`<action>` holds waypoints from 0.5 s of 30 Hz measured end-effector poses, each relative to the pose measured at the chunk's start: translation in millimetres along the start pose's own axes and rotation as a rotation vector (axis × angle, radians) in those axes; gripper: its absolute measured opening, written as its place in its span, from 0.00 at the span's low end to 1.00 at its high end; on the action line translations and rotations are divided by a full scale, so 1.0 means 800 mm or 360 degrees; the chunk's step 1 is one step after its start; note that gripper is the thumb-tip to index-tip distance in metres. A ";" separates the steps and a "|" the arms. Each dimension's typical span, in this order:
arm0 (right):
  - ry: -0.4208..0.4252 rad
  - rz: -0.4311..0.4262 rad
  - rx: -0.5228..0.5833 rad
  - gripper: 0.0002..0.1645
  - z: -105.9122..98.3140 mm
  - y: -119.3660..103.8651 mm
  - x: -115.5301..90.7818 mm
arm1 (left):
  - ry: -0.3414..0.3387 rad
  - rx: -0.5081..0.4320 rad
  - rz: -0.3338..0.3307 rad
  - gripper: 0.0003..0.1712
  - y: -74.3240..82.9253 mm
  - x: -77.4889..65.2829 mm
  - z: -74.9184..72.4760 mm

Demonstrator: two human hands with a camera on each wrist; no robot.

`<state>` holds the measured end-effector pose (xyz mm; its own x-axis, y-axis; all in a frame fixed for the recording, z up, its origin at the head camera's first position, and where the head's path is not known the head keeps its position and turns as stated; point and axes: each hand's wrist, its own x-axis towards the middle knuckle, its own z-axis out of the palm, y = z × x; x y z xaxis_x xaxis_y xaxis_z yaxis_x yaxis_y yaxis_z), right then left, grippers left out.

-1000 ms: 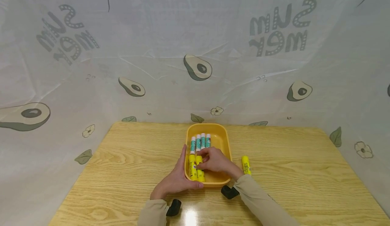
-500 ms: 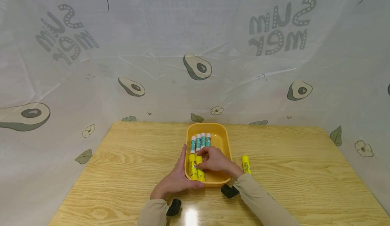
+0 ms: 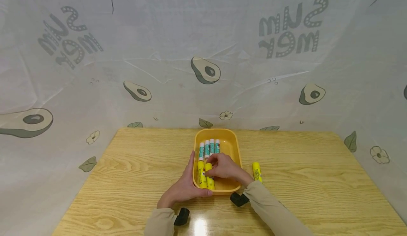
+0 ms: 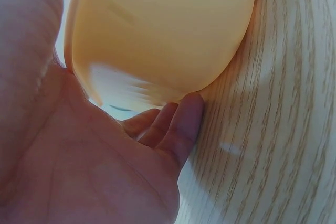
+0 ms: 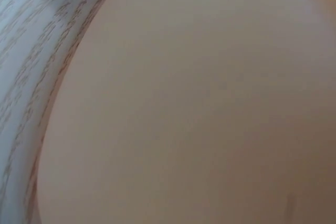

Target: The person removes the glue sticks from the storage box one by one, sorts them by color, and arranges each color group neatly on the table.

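A yellow-orange plastic tray [image 3: 228,147] sits on the table. My left hand [image 3: 182,186] holds its near left corner, thumb along the front wall and fingers against the left side. In the left wrist view those fingers [image 4: 184,124] press on the tray's outer wall. My right hand [image 3: 224,166] reaches inside and pinches a yellow glue stick [image 3: 210,184], hiding part of it. Left of that stick lies another yellow glue stick [image 3: 201,176]. Behind them is a row of several smaller white-and-teal glue sticks [image 3: 207,147]. A blurred tan surface fills most of the right wrist view.
Another yellow glue stick [image 3: 257,172] lies on the wooden table [image 3: 302,179], to the right of the tray and close by the right forearm. A curtain [image 3: 178,101] printed with avocados hangs behind the table.
The pinched yellow glue stick has shifted very slightly to the right, leaving a little more space beside its neighbour. Both hands and the tray stay almost where they were.
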<state>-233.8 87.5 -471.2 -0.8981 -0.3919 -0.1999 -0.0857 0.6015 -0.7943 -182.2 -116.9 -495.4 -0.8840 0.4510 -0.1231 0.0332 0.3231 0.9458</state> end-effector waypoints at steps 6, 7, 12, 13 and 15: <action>0.0027 -0.0011 0.0065 0.22 0.000 0.001 -0.001 | 0.0016 0.0040 -0.0017 0.83 0.001 -0.001 0.001; 0.0029 -0.0020 0.0082 0.21 0.001 0.001 0.000 | 0.0019 0.0048 -0.0017 0.83 0.001 -0.001 0.001; 0.0020 -0.0065 0.0197 0.20 0.001 0.002 0.001 | 0.0029 0.0065 -0.0009 0.83 0.002 -0.003 0.001; 0.0022 -0.0068 0.0209 0.19 0.001 0.002 0.001 | 0.0030 0.0064 -0.0006 0.83 0.002 -0.003 0.001; 0.0031 -0.0077 0.0216 0.19 0.000 0.002 0.001 | 0.0029 0.0060 0.0001 0.83 0.003 -0.003 0.001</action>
<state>-234.4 88.0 -472.8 -0.9027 -0.4035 -0.1493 -0.0710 0.4820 -0.8733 -180.0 -116.6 -493.0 -0.8922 0.4362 -0.1168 0.0508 0.3539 0.9339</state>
